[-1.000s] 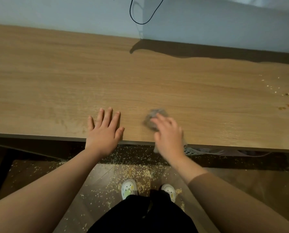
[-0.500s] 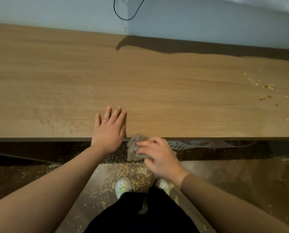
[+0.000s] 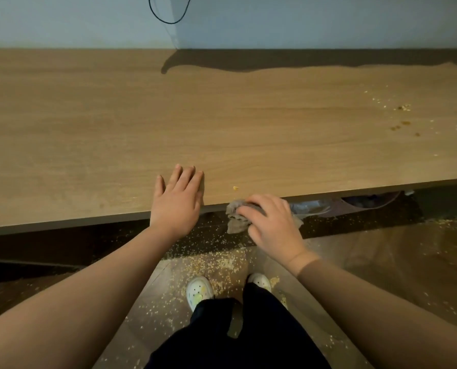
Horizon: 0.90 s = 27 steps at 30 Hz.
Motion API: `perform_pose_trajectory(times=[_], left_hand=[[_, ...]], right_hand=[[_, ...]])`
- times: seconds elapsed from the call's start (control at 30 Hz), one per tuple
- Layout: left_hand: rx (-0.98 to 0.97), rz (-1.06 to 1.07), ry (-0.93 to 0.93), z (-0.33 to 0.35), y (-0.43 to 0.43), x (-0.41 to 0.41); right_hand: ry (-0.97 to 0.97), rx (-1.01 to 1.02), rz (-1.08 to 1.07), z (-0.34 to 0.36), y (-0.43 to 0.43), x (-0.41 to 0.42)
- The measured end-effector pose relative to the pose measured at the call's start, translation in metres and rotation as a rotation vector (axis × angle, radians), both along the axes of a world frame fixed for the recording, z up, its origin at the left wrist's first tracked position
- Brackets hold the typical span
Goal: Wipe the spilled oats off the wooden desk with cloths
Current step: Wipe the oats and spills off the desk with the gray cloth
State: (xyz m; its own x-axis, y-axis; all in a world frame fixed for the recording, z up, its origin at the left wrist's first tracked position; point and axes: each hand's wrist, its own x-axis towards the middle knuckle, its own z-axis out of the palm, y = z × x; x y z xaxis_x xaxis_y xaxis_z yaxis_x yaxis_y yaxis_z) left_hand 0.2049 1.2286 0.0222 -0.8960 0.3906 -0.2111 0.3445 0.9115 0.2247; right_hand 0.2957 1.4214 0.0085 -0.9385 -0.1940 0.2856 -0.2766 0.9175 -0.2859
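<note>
1. Left hand [image 3: 178,202] is lying flat on the wooden desk [image 3: 89,129] at its near edge, fingers straight, gripping nothing. It is in the same spot as a second ago, probably just bracing.
2. A lone flake [image 3: 235,187] is sitting just right of that hand, close to the near edge. It wasn't showing half a second ago and may have dropped off the cloth.
3. The grey cloth [image 3: 238,215] is bunched and hanging over the near edge, with the right hand [image 3: 273,225] curling its fingers round it. A second ago it was wiping on the surface just inside the edge, then it went off and below the edge. Now it is coming back level with the edge, so one sweep-off stroke looks finished.
4. Spilled oats on the floor [image 3: 214,262] are lying thick under that edge, by the shoes.
5. Remaining oats [image 3: 402,107] are scattered near the desk's right end, toward the far side, with brownish spots beside them. They look untouched, so the task is likely only partly done and that patch and the flake are still waiting.
</note>
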Motion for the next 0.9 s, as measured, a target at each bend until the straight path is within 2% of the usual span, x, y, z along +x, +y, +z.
perform_pose_trajectory(times=[0.1,0.13,0.27,0.33,0.4,0.47,0.57,0.7,0.73,0.8,0.83,0.9], left_hand=[[0.039,-0.012,-0.005,0.002,0.018,0.0],[0.053,-0.008,0.0,0.002,0.021,-0.001],[0.079,0.052,0.047,0.0,0.027,-0.002],[0.076,0.073,0.041,0.0,0.028,0.001],[0.067,0.066,0.033,0.001,0.026,0.004],[0.054,0.069,0.032,0.001,0.022,0.007],[0.073,0.108,0.044,-0.001,0.019,0.013],[0.101,0.124,0.036,-0.001,0.018,0.014],[0.103,0.124,0.036,-0.001,0.018,0.014],[0.096,0.118,0.045,0.0,0.019,0.013],[0.087,0.116,0.048,0.0,0.02,0.013],[0.072,0.114,0.048,0.001,0.022,0.012]], right_hand=[[-0.156,0.034,0.195,-0.006,0.011,0.015],[-0.164,0.004,0.191,-0.005,0.018,0.019],[-0.05,-0.288,-0.198,0.026,0.036,-0.012],[-0.124,-0.278,-0.313,0.038,0.041,-0.043],[-0.247,-0.186,-0.311,0.04,0.043,-0.066],[-0.369,-0.105,-0.255,0.036,0.037,-0.073],[-0.406,-0.031,-0.031,0.033,0.024,-0.057],[-0.449,-0.115,0.329,0.042,0.029,-0.031],[-0.434,-0.156,0.312,0.043,0.032,-0.032],[-0.291,-0.254,0.08,0.041,0.038,-0.041],[-0.23,-0.251,-0.063,0.04,0.038,-0.045],[-0.295,-0.123,-0.18,0.037,0.034,-0.045]])
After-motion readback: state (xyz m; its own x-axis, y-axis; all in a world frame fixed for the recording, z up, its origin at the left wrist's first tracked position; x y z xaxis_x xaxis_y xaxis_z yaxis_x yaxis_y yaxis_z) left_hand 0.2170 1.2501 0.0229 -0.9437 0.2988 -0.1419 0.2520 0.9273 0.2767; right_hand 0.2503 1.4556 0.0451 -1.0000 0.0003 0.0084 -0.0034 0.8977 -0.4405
